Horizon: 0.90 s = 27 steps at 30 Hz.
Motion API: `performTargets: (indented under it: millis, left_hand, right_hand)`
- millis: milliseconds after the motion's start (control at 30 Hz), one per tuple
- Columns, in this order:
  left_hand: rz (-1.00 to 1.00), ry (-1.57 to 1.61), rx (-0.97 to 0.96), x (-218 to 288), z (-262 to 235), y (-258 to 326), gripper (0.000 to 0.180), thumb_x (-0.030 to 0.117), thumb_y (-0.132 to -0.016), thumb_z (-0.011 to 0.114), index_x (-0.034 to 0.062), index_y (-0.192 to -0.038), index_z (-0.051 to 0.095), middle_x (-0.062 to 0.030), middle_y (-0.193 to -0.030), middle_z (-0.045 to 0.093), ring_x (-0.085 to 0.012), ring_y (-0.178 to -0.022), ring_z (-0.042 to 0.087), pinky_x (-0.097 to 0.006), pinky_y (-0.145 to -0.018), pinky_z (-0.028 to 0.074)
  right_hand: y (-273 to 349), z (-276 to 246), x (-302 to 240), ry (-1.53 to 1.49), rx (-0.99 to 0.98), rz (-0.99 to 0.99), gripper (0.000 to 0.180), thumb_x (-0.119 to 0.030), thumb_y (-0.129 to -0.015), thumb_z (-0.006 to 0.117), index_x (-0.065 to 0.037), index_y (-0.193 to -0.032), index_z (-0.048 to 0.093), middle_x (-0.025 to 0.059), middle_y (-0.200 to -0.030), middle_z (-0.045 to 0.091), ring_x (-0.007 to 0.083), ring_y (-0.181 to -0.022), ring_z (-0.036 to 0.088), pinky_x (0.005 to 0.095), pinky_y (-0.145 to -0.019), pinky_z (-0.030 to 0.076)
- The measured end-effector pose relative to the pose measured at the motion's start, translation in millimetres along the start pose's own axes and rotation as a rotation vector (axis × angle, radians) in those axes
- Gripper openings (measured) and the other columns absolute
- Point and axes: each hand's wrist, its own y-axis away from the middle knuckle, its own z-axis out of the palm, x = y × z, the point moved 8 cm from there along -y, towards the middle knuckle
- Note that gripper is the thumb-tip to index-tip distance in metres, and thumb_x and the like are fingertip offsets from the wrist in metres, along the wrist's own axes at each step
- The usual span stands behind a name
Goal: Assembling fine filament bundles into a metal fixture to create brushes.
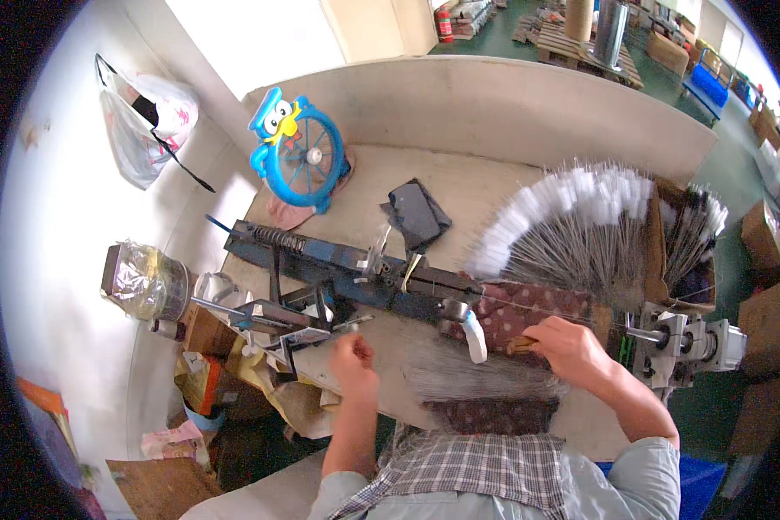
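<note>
My left hand (354,358) is closed in a pinch near the tip of a thin metal rod (353,324) that sticks out of the clamp at the left of a long blue machine bar (347,269). My right hand (570,345) grips a thin wire (529,308) and a small brown piece (522,344) near the metal fitting (680,342) at the machine's right end. A bundle of fine grey wires (459,373) lies on a dark patterned cloth (511,321) between my hands. A white-handled lever (474,336) hangs from the bar.
A fan of thin rods with white tips (572,221) spreads at the back right beside a cardboard box (680,247) holding more. A blue toy-shaped fan (296,152), a dark cloth (416,214), a plastic-wrapped motor (146,282) and a hanging plastic bag (143,121) stand to the left.
</note>
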Motion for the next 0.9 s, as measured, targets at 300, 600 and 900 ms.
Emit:
performTargets:
  millis: [300, 600, 900]
  left_hand:
    - [-0.222, -0.098, -0.706, -68, 192, 149, 0.012, 0.011, -0.087, 0.058, 0.0007, -0.090, 0.061, -0.0055, -0.076, 0.061, -0.0111, -0.065, 0.054, -0.024, -0.061, 0.044]
    - [-0.057, -0.213, -0.762, -81, 214, 154, 0.013, 0.011, -0.088, 0.058, -0.0002, -0.092, 0.062, -0.0072, -0.078, 0.063, -0.0087, -0.063, 0.054, -0.021, -0.056, 0.043]
    - [-0.072, -0.250, -0.605, -66, 199, 142, 0.012, 0.013, -0.086, 0.060, 0.0015, -0.087, 0.062, -0.0055, -0.076, 0.061, -0.0085, -0.057, 0.051, -0.022, -0.053, 0.040]
  right_hand:
    - [-3, -58, 21, -0.050, 0.290, 0.150, 0.018, -0.011, -0.070, 0.070, -0.003, -0.086, 0.066, 0.0114, -0.079, 0.064, 0.0277, -0.075, 0.061, 0.0350, -0.068, 0.049]
    - [17, -62, 48, -0.183, 0.325, 0.195, 0.022, -0.018, -0.072, 0.071, -0.006, -0.090, 0.068, 0.0117, -0.082, 0.066, 0.0268, -0.075, 0.062, 0.0341, -0.069, 0.050]
    - [11, -64, 22, -0.012, 0.252, 0.009, 0.017, -0.019, -0.071, 0.069, -0.008, -0.083, 0.066, 0.0066, -0.073, 0.061, 0.0250, -0.074, 0.059, 0.0373, -0.070, 0.048]
